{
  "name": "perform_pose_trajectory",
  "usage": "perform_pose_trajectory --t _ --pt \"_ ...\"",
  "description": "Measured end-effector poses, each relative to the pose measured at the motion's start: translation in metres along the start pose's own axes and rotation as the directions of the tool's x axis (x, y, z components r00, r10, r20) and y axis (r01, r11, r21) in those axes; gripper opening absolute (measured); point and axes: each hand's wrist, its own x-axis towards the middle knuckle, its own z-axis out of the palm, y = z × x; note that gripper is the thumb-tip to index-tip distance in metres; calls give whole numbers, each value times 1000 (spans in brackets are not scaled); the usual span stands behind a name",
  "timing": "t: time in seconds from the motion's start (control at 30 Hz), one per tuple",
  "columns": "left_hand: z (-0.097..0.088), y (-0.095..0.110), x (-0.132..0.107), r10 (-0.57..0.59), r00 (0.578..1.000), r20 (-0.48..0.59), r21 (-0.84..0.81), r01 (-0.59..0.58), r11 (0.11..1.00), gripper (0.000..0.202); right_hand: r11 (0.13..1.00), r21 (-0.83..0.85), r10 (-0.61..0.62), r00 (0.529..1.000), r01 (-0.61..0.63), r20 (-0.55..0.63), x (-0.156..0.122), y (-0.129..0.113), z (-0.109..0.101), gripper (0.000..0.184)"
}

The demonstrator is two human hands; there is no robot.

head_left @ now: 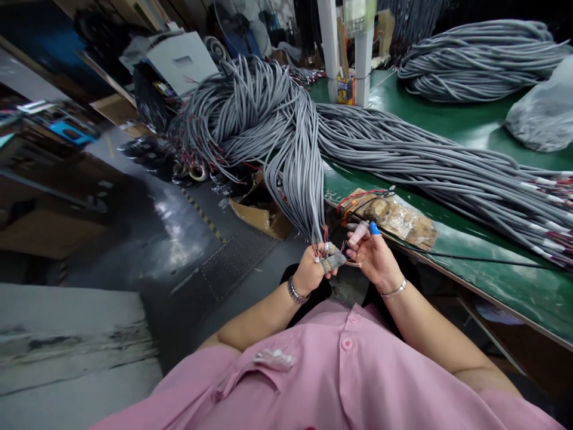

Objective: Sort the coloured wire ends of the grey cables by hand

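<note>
My left hand is closed around the lower ends of a bundle of grey cables, where thin coloured wires fan out. A grey, worn covering wraps a finger of that hand. My right hand is turned palm up just to the right, fingers curled at the coloured wires that reach across from the left hand. A blue finger cover and a pale finger cover sit on its digits. The exact contact between its fingertips and the wires is too small to make out.
The grey cables pile up on the green table and stretch along it to the right. A worn wooden block with wires lies at the table edge. Beyond are a cable coil, a plastic bag and, below, a cardboard box.
</note>
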Motion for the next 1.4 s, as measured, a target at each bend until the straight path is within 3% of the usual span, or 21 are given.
perform_pose_trajectory --t 0.2,0.37,0.57,0.7,0.87,0.97,1.1,1.23,1.4 --pt "10 -3 2 49 994 -95 17 -48 999 35 985 -90 -154 987 149 -45 0 4 0 31" --pt "14 -5 3 67 993 -102 23 -65 998 34 996 -17 -93 994 92 -52 6 6 -2 31" --pt "13 -7 3 65 993 -98 59 -59 996 35 994 18 -108 993 109 -57 10 9 -2 30" --pt "12 -6 2 76 995 -70 59 -72 996 33 996 11 -83 995 84 -62 9 11 -4 38" --pt "8 -5 -5 69 993 -98 16 -67 998 34 1000 8 -23 1000 23 15 3 4 -5 51" --pt "8 -5 -6 54 989 -137 -10 -56 998 35 999 -19 -25 999 26 32 0 -1 -3 41" --pt "13 -4 -4 46 984 -172 -24 -51 998 36 989 -69 -127 991 129 28 1 0 -2 28" --pt "19 -5 0 79 979 -189 -49 -90 995 34 986 -79 -144 989 146 30 6 5 -6 36" --pt "21 -6 3 103 973 -205 -40 -113 993 33 998 -10 -58 996 58 61 13 7 -8 41"
